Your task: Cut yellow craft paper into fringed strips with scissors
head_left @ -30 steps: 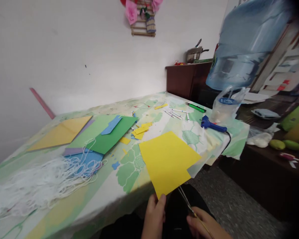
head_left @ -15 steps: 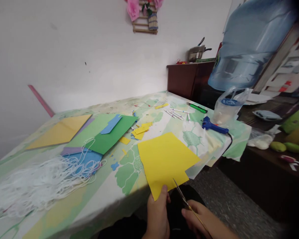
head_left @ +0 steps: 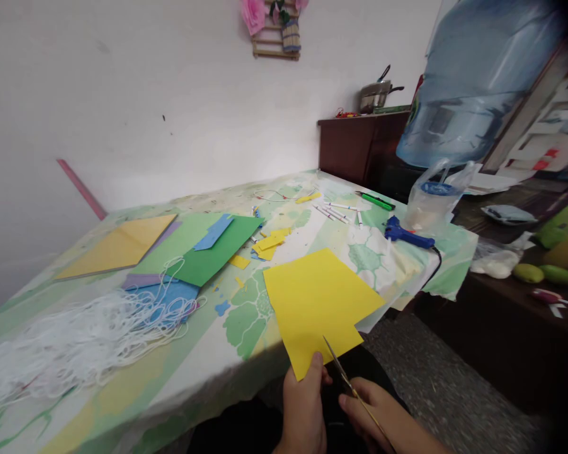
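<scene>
A sheet of yellow paper (head_left: 312, 296) with a notch cut from its right side reaches over the table's front edge. My left hand (head_left: 305, 403) pinches its near edge, thumb on top. In my right hand (head_left: 373, 407) is a pair of scissors (head_left: 343, 372), closed around the handles. The blades lie at the paper's near edge, just right of my left thumb, with one blade over the top face. The lower blade is hidden by the paper. Yellow paper scraps (head_left: 269, 243) and a small blue cutout (head_left: 222, 308) lie beyond the sheet.
A tangle of white cord (head_left: 89, 340) covers the left front of the table. Behind it lie green sheets (head_left: 218, 252) and a yellow-orange board (head_left: 118, 246). White markers (head_left: 334, 211), a green utility knife (head_left: 376, 201) and a blue glue gun (head_left: 407, 234) sit at the right.
The scissor tips have moved slightly left and up, farther in over the yellow paper. Both hands keep their grips. The view has shifted a little.
</scene>
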Tool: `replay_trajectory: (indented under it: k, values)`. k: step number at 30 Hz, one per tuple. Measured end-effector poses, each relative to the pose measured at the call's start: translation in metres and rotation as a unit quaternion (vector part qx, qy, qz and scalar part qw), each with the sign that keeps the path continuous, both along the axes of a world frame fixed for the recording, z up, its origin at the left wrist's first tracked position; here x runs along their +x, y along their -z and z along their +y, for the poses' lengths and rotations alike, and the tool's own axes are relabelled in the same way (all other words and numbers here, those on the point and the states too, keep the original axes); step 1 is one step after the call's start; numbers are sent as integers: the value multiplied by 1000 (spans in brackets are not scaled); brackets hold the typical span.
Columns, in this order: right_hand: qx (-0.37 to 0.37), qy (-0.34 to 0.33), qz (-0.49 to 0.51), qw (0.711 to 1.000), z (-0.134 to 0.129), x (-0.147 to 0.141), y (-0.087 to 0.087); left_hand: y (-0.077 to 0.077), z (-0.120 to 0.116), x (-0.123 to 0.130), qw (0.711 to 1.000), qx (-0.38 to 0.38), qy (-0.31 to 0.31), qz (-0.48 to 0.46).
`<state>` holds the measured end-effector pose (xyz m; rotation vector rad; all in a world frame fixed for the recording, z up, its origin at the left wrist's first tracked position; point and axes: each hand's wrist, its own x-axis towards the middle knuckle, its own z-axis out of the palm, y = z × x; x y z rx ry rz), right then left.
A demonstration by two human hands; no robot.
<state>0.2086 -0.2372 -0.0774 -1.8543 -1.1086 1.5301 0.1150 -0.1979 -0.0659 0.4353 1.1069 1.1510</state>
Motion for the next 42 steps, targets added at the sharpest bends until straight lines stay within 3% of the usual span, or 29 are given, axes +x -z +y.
replay_trajectory:
  k: [5, 24, 31, 42]
  values:
    - [26, -2, -4, 1000, -5, -3, 12, 2, -3, -2, 1000, 0, 2, -1]
    - [74, -18, -62, 995, -9, -7, 13, 10, -10, -6, 1000, 2, 19, 2]
    - [-13, -17, 0, 1000, -7, -8, 9, 11, -10, -7, 1000, 2, 3, 3]
    - [-18, 6, 31, 999, -8, -12, 8, 15, -9, -10, 1000, 13, 10, 7]
